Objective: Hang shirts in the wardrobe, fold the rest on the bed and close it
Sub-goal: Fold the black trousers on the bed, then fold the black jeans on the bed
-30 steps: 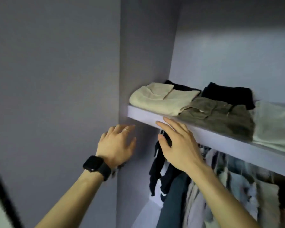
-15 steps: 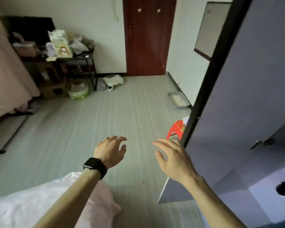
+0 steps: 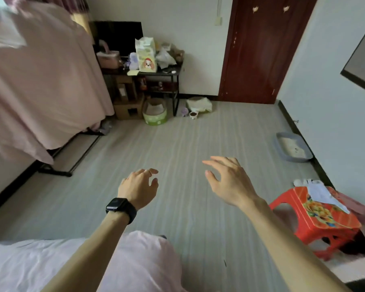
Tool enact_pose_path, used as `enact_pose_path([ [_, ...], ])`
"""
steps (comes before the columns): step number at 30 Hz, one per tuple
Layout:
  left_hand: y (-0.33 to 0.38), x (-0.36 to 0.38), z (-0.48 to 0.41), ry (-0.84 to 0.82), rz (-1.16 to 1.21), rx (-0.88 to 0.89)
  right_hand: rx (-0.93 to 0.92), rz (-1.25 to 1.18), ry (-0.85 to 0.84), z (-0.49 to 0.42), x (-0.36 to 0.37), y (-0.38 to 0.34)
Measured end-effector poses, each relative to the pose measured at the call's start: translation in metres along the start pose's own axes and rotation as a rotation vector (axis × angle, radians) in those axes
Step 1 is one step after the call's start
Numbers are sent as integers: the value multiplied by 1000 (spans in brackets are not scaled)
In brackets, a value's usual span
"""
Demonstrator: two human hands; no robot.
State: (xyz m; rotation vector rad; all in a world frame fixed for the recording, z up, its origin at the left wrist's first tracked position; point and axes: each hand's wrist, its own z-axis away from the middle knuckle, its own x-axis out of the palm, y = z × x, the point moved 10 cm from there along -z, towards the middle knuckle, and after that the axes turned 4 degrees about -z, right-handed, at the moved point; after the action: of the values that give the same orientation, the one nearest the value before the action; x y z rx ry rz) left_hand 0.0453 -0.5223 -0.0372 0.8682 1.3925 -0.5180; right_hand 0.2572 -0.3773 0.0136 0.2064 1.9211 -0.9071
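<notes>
My left hand [image 3: 138, 189], with a black watch on its wrist, hangs over the grey floor with fingers loosely curled and holds nothing. My right hand [image 3: 228, 182] is beside it, fingers spread and empty. The bed's corner [image 3: 148, 262], covered in pale pink sheet, lies at the bottom left under my left forearm. The wardrobe is out of view; no shirt or other garment shows.
A red plastic stool [image 3: 322, 218] with papers on it stands at the right by the wall. A grey litter tray [image 3: 292, 147] lies further along that wall. A pink cloth-covered rack [image 3: 44, 81] stands left, a cluttered black table [image 3: 156, 72] and a dark red door [image 3: 261, 49] at the back.
My view has swung left from the wardrobe shelf, past the open wardrobe door, to the room and bed. Both hands have stayed empty in front of me.
</notes>
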Motion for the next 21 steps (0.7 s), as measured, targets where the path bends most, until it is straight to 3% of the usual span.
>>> enact_pose_path([
  [8, -42, -41, -148, 124, -76, -118, -153, -14, -31, -192, 22, -4],
  [12, -81, -61, -201, 181, -94, -259, -248, -42, -60, -280, 40, -15],
  [21, -235, -106, -226, 297, -112, -698, -570, -144, -254, -436, 161, -153],
])
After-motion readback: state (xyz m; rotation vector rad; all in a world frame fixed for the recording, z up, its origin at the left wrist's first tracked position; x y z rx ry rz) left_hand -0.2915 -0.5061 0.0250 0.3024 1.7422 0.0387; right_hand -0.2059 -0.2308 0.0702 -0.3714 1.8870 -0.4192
